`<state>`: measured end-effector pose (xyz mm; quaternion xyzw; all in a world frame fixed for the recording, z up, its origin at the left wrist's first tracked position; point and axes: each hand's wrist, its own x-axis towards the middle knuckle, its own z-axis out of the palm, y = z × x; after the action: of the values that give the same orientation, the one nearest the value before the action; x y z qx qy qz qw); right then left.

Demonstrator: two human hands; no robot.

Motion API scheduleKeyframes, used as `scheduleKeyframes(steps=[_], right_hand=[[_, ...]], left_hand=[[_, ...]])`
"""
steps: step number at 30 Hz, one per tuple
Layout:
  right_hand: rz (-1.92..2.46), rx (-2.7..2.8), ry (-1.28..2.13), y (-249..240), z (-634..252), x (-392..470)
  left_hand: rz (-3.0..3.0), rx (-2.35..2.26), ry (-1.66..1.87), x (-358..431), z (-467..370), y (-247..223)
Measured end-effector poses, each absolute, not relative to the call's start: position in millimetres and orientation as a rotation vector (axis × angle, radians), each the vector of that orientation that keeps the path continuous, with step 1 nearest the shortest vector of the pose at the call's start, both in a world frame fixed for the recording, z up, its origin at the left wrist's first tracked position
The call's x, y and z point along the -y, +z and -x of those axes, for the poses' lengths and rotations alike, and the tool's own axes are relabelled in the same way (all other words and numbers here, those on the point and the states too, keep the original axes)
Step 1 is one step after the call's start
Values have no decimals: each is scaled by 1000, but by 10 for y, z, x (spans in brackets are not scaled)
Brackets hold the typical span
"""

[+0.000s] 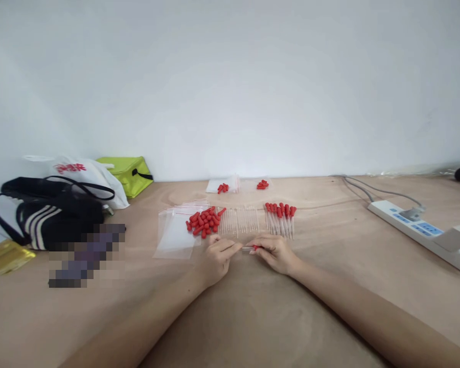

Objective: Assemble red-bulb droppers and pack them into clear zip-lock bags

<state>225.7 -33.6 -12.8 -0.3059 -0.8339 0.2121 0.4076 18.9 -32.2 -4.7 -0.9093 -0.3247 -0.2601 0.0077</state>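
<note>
Matt wooden table (253, 317), clear glass tubes (238, 221) (red rubber caps (204, 221))

We see pixelated patch (86, 255) left on table — thing under it hidden. Our forearms cut off by bottom edge. Power strip (425, 229) runs out at right edge. Small tube (249, 248) between left hand (218, 258) and right hand (276, 253) — too small, details unclear.

plain white wall (230, 76) behind light wooden table (253, 317); even soft light; white power strip (417, 227) near table's right edge, bags (53, 209) at back-left corner.
</note>
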Motion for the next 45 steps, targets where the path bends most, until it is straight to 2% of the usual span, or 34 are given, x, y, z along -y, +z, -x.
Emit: scheduleKeyframes(steps=[8,19,27,45], right_hand=[[735,2151,456,-113,-2272,336],[851,2378,-31,-111,-2252,355],[896,2231,188,-107,-2319,288],[877,2113,358,-85,-2224,347]], left_hand=[[2813,996,-795,318,-179,-13],[2674,821,-663,366,-235,-12],[2714,1026,-909,274,-187,-16],[2692,969,-1019,357,-218,-58]])
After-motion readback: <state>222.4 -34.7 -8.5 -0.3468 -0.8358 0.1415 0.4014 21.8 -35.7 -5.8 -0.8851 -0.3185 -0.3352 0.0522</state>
